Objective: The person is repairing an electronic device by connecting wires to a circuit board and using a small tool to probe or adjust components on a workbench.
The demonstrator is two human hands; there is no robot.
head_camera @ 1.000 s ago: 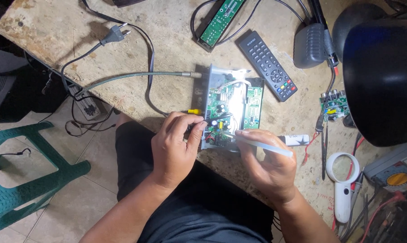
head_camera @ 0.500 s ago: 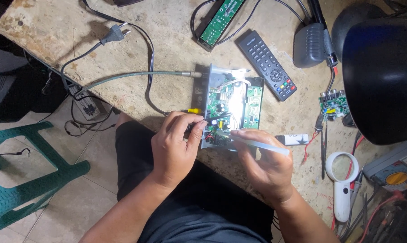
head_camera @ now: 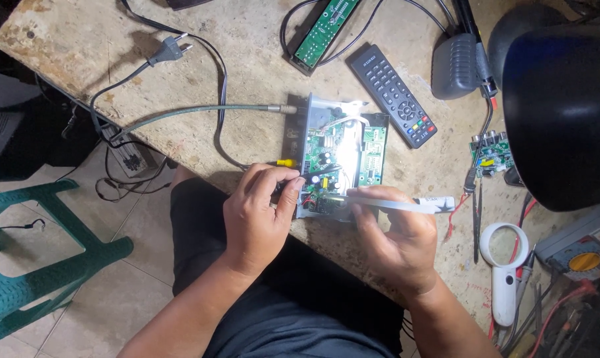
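Pinching black probe (head_camera: 316, 174), left hand (head_camera: 257, 215); right hand (head_camera: 396, 235) gripping white pen (head_camera: 406, 204)

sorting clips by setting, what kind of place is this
Most likely a small electronics repair bench. An opened set-top box lies with its circuit board bare on a worn stone worktop, with loose circuit boards, a remote control and a magnifying glass around it.

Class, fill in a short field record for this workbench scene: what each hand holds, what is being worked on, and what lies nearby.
Left hand: holds black probe on the board
Right hand: holds white pen-shaped tool, tip at the board
Workpiece: opened set-top box, green circuit board exposed
Surface: stone worktable
Nearby: remote control, magnifying glass, black lamp shade
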